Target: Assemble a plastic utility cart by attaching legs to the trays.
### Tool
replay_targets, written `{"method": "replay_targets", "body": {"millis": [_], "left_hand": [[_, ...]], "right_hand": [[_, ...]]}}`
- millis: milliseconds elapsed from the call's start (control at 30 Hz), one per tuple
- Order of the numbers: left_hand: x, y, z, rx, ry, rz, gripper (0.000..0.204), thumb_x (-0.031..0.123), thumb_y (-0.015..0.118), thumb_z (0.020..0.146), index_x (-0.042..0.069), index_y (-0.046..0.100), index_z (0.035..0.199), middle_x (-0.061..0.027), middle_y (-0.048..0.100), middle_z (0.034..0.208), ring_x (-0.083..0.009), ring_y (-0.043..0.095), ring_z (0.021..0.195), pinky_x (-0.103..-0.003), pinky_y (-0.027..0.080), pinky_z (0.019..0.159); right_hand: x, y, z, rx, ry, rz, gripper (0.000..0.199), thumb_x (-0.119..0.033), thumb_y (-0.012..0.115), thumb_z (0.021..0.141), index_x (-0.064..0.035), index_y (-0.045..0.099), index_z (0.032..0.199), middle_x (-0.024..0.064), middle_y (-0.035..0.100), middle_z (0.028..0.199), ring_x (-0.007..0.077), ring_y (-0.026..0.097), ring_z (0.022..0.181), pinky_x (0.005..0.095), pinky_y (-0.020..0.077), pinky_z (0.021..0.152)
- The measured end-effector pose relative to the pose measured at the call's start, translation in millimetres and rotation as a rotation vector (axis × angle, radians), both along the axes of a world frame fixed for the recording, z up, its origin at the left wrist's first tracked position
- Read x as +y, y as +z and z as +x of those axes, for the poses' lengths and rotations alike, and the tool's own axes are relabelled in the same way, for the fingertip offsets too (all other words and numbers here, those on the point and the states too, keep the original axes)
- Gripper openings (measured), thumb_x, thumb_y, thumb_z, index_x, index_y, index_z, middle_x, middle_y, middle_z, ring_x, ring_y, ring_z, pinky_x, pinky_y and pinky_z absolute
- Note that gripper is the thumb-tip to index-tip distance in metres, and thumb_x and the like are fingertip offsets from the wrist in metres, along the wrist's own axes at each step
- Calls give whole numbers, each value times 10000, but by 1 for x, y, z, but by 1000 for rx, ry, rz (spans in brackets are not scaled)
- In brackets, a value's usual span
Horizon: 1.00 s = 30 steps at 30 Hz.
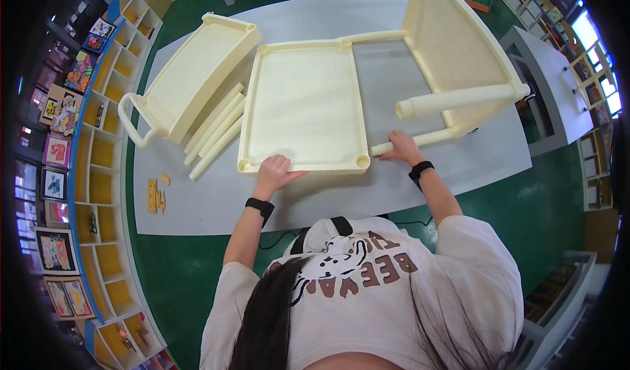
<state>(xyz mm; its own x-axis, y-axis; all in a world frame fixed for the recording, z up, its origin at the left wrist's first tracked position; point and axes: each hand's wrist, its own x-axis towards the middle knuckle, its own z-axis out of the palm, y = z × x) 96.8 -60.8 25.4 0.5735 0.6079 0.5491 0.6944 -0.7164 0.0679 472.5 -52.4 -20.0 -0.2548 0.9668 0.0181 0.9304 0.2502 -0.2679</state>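
A cream plastic shelf tray [303,107] with round corner sockets lies in front of me on the table. My left hand [273,174] grips its near rim, fingers over the edge and thumb along the outside. To the right, another cream shelf panel [453,38] stands on its side with tube legs pointing left. My right hand [402,148] is closed round the free end of its lower near tube [430,137], close beside the tray's near right corner. Above that hand, a thicker tube [459,99] sticks out from the same panel. The far tube [374,36] reaches the tray's far right corner.
A third cream tray with a curved handle [200,74] lies at the left. Several loose cream tubes [216,130] rest beside it. Small tan pieces [154,196] are near the left edge of the grey-white table [197,206]. Cubby shelves [102,166] line the left side.
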Motion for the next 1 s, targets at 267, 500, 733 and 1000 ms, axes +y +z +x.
{"method": "replay_targets", "body": {"millis": [267, 500, 733, 1000], "left_hand": [[5, -23, 3, -4, -19, -35, 476, 452, 654, 607, 78, 388, 481, -55, 405, 487, -205, 453, 485, -298, 387, 471], [14, -36, 11, 1, -25, 2, 461, 468, 637, 611, 79, 424, 486, -36, 421, 495, -183, 473, 507, -281, 387, 470], [22, -41, 6, -28, -59, 37, 459, 469, 634, 613, 84, 427, 472, -34, 419, 492, -182, 469, 496, -281, 395, 473], [40, -42, -22, -44, -160, 44, 457, 455, 633, 612, 78, 416, 474, -45, 425, 493, -193, 469, 489, -279, 390, 471]], "right_hand": [[-8, 4, -3, 16, -73, 46, 529, -416, 723, 480, -44, 505, 786, 93, 489, 802, 270, 482, 817, 365, 398, 701], [-14, 4, -10, 5, -157, 79, 489, -374, 716, 511, -43, 516, 810, 99, 494, 855, 288, 459, 857, 372, 354, 769], [-20, 3, -15, -41, -236, 99, 500, -373, 718, 517, -48, 527, 846, 90, 499, 880, 274, 454, 889, 378, 318, 844], [-23, 9, -17, -78, -273, -4, 494, -374, 713, 541, -38, 525, 851, 91, 502, 873, 255, 460, 912, 417, 271, 899]]}}
